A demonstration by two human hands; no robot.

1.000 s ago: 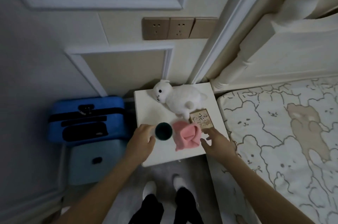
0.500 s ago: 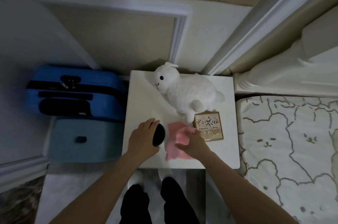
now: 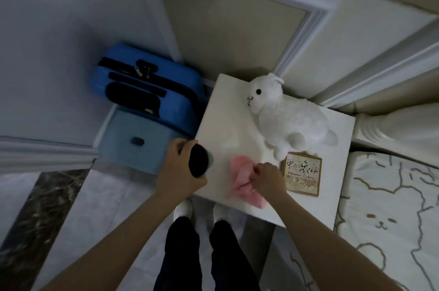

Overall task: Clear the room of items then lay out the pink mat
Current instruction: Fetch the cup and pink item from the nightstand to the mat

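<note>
Nearest to the person, at about six o'clock, their two white shoes (image 3: 199, 213) stand right up against the front edge of the white bedside table (image 3: 228, 110), close enough that both arms reach over it at once. The left hand (image 3: 181, 170) is wrapped round a dark cup (image 3: 200, 163) at the table's nine o'clock corner, tipped so its mouth faces up toward the camera; that looks like a lift to carry it off. The right hand (image 3: 267, 177) has its fingers bunched into the crumpled pink mat (image 3: 242, 182), which lies on the near part of the tabletop, pinching the cloth so it can be gathered up, I'd guess. Just beside that hand, at three o'clock, a Chinese chess box (image 3: 301, 175) lies flat and untouched. Beyond it, toward twelve o'clock, a white plush alpaca (image 3: 287, 117) sprawls on its side against the far edge. Both likely need clearing next. Off at ten o'clock a blue suitcase (image 3: 145, 88) is parked by the wall.
</note>
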